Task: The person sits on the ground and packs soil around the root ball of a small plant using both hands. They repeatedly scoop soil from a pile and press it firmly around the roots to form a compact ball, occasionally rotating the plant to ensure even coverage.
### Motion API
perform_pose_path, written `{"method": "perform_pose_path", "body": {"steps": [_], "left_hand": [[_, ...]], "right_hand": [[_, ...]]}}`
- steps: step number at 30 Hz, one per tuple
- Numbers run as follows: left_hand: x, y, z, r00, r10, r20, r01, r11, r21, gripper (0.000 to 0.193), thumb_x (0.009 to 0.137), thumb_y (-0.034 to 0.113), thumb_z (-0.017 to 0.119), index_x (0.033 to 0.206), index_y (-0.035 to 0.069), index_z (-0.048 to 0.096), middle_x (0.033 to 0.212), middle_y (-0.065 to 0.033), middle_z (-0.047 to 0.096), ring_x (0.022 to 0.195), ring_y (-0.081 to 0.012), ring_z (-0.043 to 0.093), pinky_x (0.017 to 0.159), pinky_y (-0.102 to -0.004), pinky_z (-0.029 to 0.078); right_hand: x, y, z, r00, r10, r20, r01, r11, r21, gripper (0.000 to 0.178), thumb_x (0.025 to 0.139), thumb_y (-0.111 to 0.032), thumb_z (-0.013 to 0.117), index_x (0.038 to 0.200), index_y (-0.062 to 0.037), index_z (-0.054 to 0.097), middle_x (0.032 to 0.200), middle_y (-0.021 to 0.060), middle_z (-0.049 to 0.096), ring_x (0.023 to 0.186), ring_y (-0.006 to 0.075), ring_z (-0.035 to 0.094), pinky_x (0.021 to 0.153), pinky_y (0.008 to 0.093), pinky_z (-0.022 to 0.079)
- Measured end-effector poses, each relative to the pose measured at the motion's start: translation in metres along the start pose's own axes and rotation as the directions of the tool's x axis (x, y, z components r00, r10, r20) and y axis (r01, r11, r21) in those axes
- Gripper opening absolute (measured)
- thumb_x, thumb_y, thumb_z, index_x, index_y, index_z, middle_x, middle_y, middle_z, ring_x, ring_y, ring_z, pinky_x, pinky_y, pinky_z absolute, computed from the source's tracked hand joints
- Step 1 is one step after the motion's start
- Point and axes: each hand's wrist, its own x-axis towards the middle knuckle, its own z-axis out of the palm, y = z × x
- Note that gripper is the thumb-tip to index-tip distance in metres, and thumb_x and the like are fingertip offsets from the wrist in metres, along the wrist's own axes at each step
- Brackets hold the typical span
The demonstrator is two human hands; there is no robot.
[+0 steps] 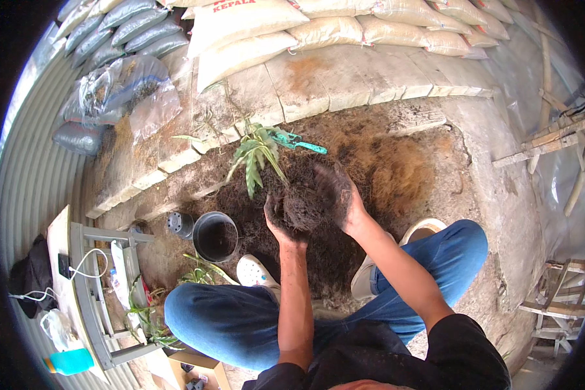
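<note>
My left hand (281,220), dark with soil, cups the root ball (305,209) of a leafy plant (259,151) from the left and below. The plant tilts, its jagged green leaves hanging to the far left of the roots. On the other side, my right hand (339,196) has its soil-covered fingers stretched out next to the root ball; I cannot tell whether they touch it. Just beyond the roots, a teal hand trowel (302,144) lies on the dark soil (331,250).
An empty-looking black pot (215,236) and a smaller dark pot (180,224) stand to the left. Brown fibrous material (403,169) spreads to the right. Stone blocks (305,104) edge the soil, with stacked white sacks (331,32) behind. A small table (104,292) stands at left.
</note>
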Motion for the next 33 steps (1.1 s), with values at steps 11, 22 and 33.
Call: {"method": "perform_pose_path", "body": {"steps": [11, 22, 33], "left_hand": [[0.006, 0.003, 0.009, 0.984, -0.014, -0.178, 0.084, 0.915, 0.394, 0.055, 0.098, 0.045, 0.036, 0.135, 0.005, 0.046, 0.129, -0.0114, 0.053, 0.119, -0.0251, 0.050, 0.101, -0.0385, 0.039], [0.002, -0.011, 0.006, 0.976, -0.108, -0.186, 0.134, 0.982, 0.131, 0.045, 0.095, 0.041, 0.042, 0.121, 0.007, 0.055, 0.113, -0.0084, 0.063, 0.102, -0.0247, 0.061, 0.089, -0.0409, 0.050], [-0.006, 0.001, 0.031, 0.995, 0.026, -0.097, 0.000, 0.967, 0.255, 0.061, 0.098, 0.053, 0.035, 0.140, 0.010, 0.039, 0.135, -0.0093, 0.048, 0.122, -0.0267, 0.048, 0.104, -0.0412, 0.038]], "right_hand": [[0.003, 0.012, -0.018, 0.979, 0.196, -0.059, -0.189, 0.976, 0.108, 0.049, 0.096, -0.045, 0.047, 0.122, -0.0051, 0.059, 0.120, 0.0103, 0.062, 0.109, 0.0217, 0.059, 0.096, 0.0375, 0.046], [0.016, 0.037, -0.035, 0.999, -0.038, -0.036, 0.032, 0.989, -0.147, 0.044, 0.096, -0.041, 0.051, 0.118, -0.0039, 0.061, 0.115, 0.0064, 0.062, 0.108, 0.0164, 0.057, 0.098, 0.0327, 0.042], [-0.009, 0.004, -0.005, 0.952, 0.307, -0.005, -0.303, 0.940, 0.156, 0.038, 0.091, -0.031, 0.058, 0.118, -0.0048, 0.059, 0.113, 0.0084, 0.064, 0.101, 0.0205, 0.062, 0.094, 0.0361, 0.048]]}}
